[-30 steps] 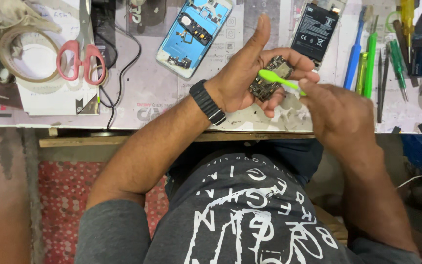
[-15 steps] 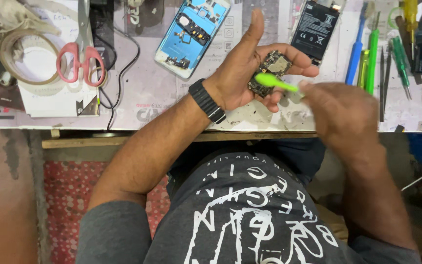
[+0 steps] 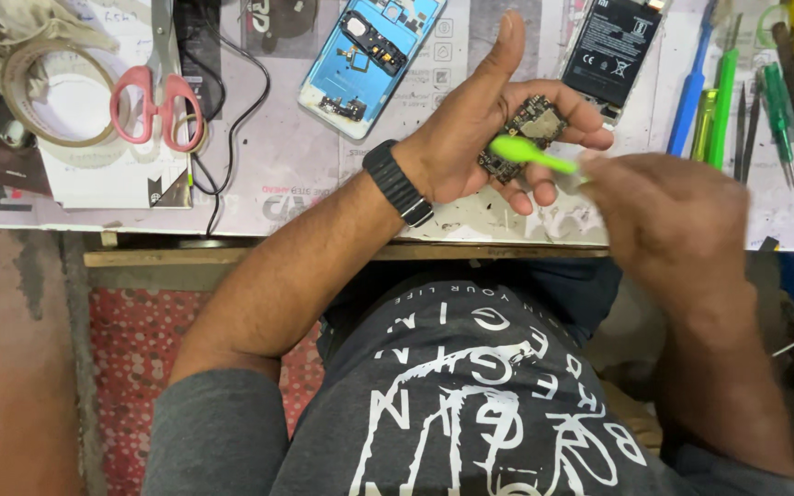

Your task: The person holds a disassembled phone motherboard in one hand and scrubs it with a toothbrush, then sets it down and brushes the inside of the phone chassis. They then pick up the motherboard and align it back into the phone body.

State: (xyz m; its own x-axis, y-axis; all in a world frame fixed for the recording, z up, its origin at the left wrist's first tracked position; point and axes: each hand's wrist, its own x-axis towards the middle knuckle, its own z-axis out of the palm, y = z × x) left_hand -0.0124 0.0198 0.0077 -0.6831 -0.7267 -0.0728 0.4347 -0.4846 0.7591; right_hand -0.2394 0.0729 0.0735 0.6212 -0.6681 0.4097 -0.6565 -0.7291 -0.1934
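1. cluttered desk covered in printed paper runs across the top of the view, with the person's lap and grey printed shirt below it.
2. a small dark circuit board lies in the left hand, raised just above the desk edge; the fingers curl under it and the thumb sticks up, so it is cradled more than pinched.
3. the right hand is closed around a bright green brush, whose head lies on the board.
4. since a second ago the brush head has slid left across the board while the board stayed put, which reads as scrubbing strokes.
5. behind the hands lie an opened blue phone and a black battery.
6. farther out: pink-handled scissors, a tape roll, and screwdrivers at right.
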